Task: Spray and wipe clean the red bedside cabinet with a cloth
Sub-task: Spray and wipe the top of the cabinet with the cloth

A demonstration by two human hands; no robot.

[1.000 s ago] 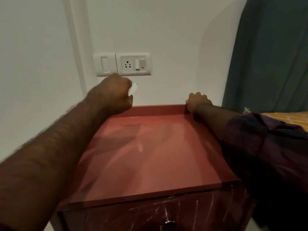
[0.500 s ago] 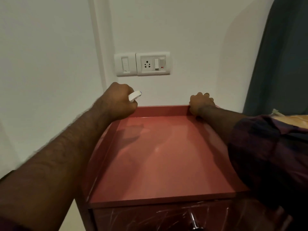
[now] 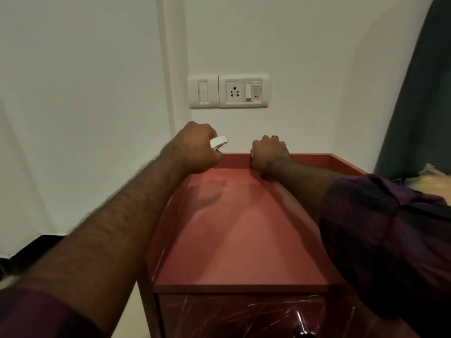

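Reaching over the red bedside cabinet with a glossy laminate top (image 3: 244, 228), both hands are at its far edge, near the white wall. The left hand (image 3: 195, 148) is above the back left corner, and its fingers are curled tightly around a small white flat piece (image 3: 219, 142) that sticks out toward the right (it may be part of a spray bottle, but the rest is hidden inside the fist, so I cannot say). The right hand (image 3: 269, 154), with a dark ring on one finger, rests against the raised back rim (image 3: 310, 158) of the cabinet. Its fingers are bent over the rim. Whether they hold a cloth I cannot tell, because only the back of the hand shows; a tiny pale bit is visible at its left side.

In my judgement, the task is somewhere in the middle. The top looks smooth and without visible dust, and a thin bright line lies along the back edge, which could be moisture. The hands seem busy with the back rim now. What is left, as far as I can judge, is the side rims and the dark red drawer front (image 3: 244, 313), which shows many pale scratches or streaks around its metal knob (image 3: 302, 331). A white switch and socket plate (image 3: 228, 91) is on the wall above, so spraying near it needs care.
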